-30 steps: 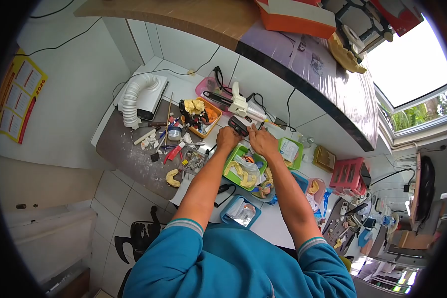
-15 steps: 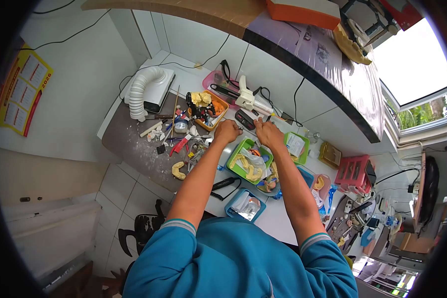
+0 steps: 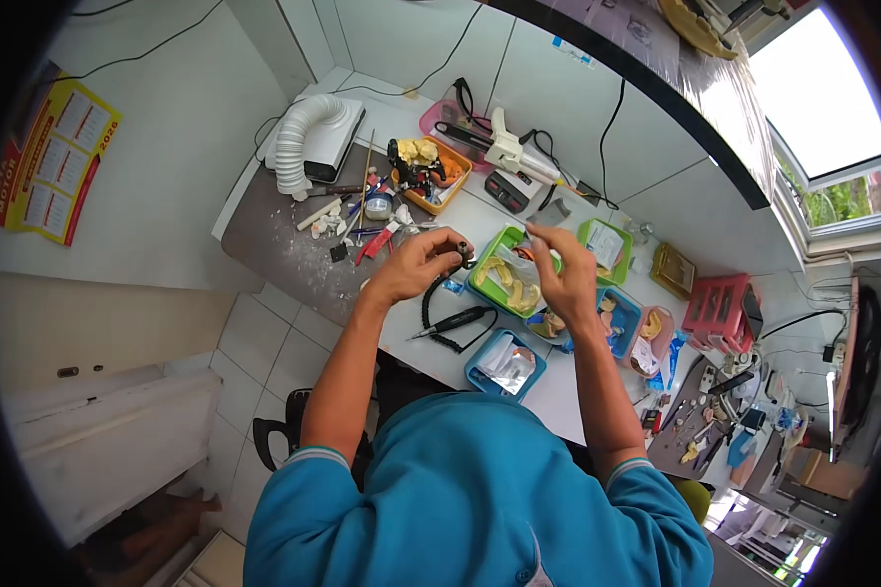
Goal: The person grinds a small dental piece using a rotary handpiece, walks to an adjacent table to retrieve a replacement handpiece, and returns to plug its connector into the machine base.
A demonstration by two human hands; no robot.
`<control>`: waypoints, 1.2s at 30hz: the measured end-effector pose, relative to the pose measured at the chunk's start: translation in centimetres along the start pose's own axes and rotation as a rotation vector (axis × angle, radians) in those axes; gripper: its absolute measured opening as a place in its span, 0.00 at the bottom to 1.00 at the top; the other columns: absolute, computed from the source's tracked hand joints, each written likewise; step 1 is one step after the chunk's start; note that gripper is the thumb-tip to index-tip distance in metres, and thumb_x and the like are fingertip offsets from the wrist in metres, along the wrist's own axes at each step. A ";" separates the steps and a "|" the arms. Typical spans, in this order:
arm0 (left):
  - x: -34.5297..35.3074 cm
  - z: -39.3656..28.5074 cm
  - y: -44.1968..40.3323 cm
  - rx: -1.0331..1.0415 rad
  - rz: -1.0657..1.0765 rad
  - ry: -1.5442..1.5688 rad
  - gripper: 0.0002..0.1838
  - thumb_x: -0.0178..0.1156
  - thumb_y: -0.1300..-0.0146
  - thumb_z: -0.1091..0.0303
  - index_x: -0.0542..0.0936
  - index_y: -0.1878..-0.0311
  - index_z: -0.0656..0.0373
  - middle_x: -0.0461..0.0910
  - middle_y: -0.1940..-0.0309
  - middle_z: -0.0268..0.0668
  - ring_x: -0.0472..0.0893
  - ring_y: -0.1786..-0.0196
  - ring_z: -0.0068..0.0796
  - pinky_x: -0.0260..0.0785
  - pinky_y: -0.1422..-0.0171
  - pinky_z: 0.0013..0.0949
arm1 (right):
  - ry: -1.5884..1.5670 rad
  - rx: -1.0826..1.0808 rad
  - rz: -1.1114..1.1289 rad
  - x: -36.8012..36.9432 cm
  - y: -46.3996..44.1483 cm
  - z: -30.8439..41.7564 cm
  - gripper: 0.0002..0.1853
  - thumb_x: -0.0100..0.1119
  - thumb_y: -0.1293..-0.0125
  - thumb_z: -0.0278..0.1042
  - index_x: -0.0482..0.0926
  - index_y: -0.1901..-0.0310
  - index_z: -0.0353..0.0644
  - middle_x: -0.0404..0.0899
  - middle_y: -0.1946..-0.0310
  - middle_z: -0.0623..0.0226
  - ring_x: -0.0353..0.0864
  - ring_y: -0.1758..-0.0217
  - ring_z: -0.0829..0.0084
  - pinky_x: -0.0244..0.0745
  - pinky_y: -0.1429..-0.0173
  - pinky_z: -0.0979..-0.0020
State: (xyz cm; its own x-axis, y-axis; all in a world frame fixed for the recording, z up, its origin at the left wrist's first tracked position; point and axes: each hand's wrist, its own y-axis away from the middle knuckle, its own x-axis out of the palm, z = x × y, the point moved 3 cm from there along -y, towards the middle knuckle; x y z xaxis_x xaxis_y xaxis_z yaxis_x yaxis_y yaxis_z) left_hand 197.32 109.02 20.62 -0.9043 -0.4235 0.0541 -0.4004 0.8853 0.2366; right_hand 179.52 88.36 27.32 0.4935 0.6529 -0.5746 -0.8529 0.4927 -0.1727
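My left hand (image 3: 416, 269) is closed around a small dark cylindrical cable plug (image 3: 463, 251), which sticks up between thumb and fingers. A black coiled cord (image 3: 427, 305) runs below that hand towards a black pen-shaped handpiece (image 3: 460, 322) lying on the white table. My right hand (image 3: 566, 266) has its thumb and index finger pinched together over the green tray (image 3: 480, 284); what they hold, if anything, I cannot make out. Yellowish dental casts (image 3: 507, 284) lie in that tray. Beyond the hands sits a black control box (image 3: 505, 192), with a small grey piece (image 3: 555, 209) to its right.
An orange tray (image 3: 429, 207) and a white hose unit (image 3: 308, 137) stand at the back left. Tools and white debris cover the brown mat (image 3: 274, 235). Blue trays (image 3: 504, 364) and a second green tray (image 3: 607, 245) surround my right arm. A shelf edge (image 3: 656, 88) overhangs.
Both hands have drawn back from the control box towards me and moved apart. The dark plug now shows in my left hand. The view has shifted, revealing more of the handpiece and its cord.
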 end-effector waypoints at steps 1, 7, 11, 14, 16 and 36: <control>0.5 -0.3 1.5 0.022 -0.032 0.004 0.12 0.67 0.18 0.75 0.89 0.37 0.60 0.90 0.53 0.29 0.85 0.51 0.15 0.79 0.47 0.26 | 0.018 -0.074 -0.013 0.2 1.8 1.1 0.19 0.69 0.22 0.27 0.89 0.32 0.38 0.92 0.42 0.47 0.89 0.35 0.48 0.84 0.34 0.56; 4.1 -1.4 8.9 0.244 -0.060 -0.113 0.16 0.75 0.26 0.76 0.91 0.37 0.57 0.88 0.50 0.33 0.87 0.48 0.25 0.80 0.44 0.29 | -0.138 -0.061 0.193 4.9 8.9 3.9 0.33 0.75 0.32 0.17 0.85 0.25 0.44 0.85 0.28 0.53 0.93 0.41 0.60 0.89 0.47 0.66; 6.6 -1.4 11.8 0.281 -0.025 -0.187 0.19 0.77 0.28 0.76 0.92 0.35 0.55 0.88 0.53 0.34 0.87 0.50 0.26 0.79 0.47 0.30 | -0.137 -0.151 0.273 7.9 11.2 2.4 0.28 0.73 0.31 0.18 0.86 0.29 0.43 0.88 0.32 0.55 0.93 0.40 0.53 0.90 0.44 0.60; 6.3 2.3 13.3 0.150 -0.229 -0.055 0.17 0.80 0.30 0.71 0.91 0.39 0.58 0.90 0.56 0.36 0.86 0.56 0.27 0.78 0.52 0.34 | -0.124 -0.195 0.345 8.1 12.2 2.3 0.25 0.71 0.32 0.17 0.87 0.34 0.40 0.89 0.37 0.54 0.92 0.39 0.47 0.90 0.39 0.56; 4.6 6.5 13.8 -0.013 -0.485 -0.234 0.15 0.81 0.31 0.69 0.91 0.44 0.58 0.90 0.56 0.39 0.86 0.59 0.31 0.76 0.55 0.36 | -0.128 -0.221 0.338 7.3 12.7 3.1 0.22 0.70 0.30 0.17 0.87 0.35 0.39 0.90 0.39 0.54 0.92 0.41 0.47 0.90 0.40 0.55; 4.2 12.2 11.5 -0.167 -0.390 -0.706 0.11 0.80 0.33 0.63 0.92 0.56 0.61 0.93 0.65 0.42 0.90 0.60 0.40 0.81 0.50 0.44 | -0.149 -0.221 0.228 4.4 15.8 4.9 0.17 0.70 0.27 0.18 0.88 0.39 0.41 0.91 0.40 0.56 0.93 0.40 0.53 0.89 0.40 0.57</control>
State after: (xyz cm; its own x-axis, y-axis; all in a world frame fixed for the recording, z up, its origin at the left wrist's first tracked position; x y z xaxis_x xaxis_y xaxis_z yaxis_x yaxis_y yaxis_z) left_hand 187.15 119.80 11.75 -0.6074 -0.4243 -0.6716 -0.7278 0.6361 0.2563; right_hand 169.03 101.78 25.98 0.2912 0.8170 -0.4978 -0.9524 0.1983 -0.2318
